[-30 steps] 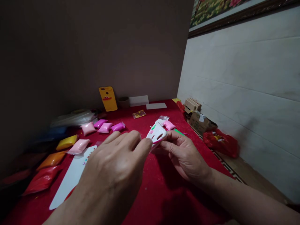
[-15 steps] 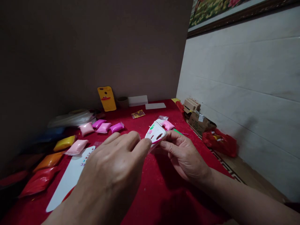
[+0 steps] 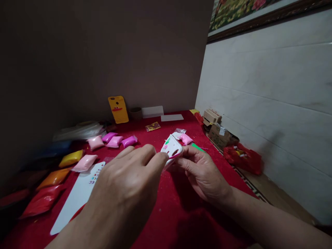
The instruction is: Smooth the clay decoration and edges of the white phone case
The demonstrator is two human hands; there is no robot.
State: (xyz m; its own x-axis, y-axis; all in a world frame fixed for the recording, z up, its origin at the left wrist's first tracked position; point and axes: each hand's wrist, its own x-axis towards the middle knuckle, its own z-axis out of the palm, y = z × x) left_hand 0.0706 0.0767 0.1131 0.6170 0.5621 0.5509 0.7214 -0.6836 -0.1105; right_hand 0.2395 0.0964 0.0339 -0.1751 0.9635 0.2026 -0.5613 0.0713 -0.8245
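Note:
My right hand (image 3: pixel 203 174) grips a small white plastic piece (image 3: pixel 171 148) with slots and pink and green dabs on it, held above the red tablecloth (image 3: pixel 178 214). My left hand (image 3: pixel 126 188) is in front, its fingers curled with the fingertips pinched against the piece's near edge. Whatever lies between those fingertips is hidden. A pink clay packet (image 3: pixel 186 139) lies just behind the piece.
Clay packets in pink (image 3: pixel 114 141), yellow (image 3: pixel 70 158), orange (image 3: pixel 53 178) and red (image 3: pixel 41 202) lie at the left beside a white sheet with gems (image 3: pixel 77 197). A yellow phone case (image 3: pixel 118 109) leans on the back wall. Boxes (image 3: pixel 219 133) and a red bag (image 3: pixel 243 158) sit on the floor at the right.
The white piece has tilted slightly and shifted a little left in my right hand. My left hand stays pinched at its edge.

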